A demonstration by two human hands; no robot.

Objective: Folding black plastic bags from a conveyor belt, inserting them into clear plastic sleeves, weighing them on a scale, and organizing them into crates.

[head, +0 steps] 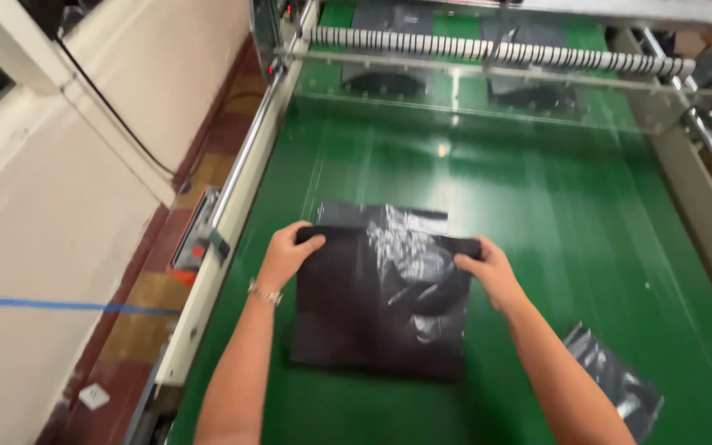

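Fingers curled over the far edge of a black plastic-wrapped packet (pixel 385 301), thumbs tucked beneath, both corners pinched at once so the limp film stays spread and square rather than sagging in the middle. Left hand (pixel 288 254) closed on the far left corner, a thin metal bracelet (pixel 264 292) at the wrist; right hand (pixel 488 268) closed on the far right corner, knuckles up. Packet lying flat on the green conveyor belt (pixel 537 214), near edge toward the wearer, glossy creases catching the overhead light, apparently with a second dark layer or flap showing just past the gripped edge. Nearer the wearer and to the right, a second black packet (pixel 620 387) resting apart on the belt, untouched, angled off-square. Farther up the belt, more dark packets (pixel 385 82) visible beyond a clear guard panel (pixel 488 103), under a ribbed striped roller (pixel 496 51) spanning the machine's width. Along the left edge, a pale metal side rail (pixel 232 214) with a small red-trimmed control box (pixel 194 243) mounted outside it, placed within easy reach of whoever stands at the belt. Beyond that, brown floor tiles (pixel 138 313) and a cream wall (pixel 35 247) crossed by a blue line.
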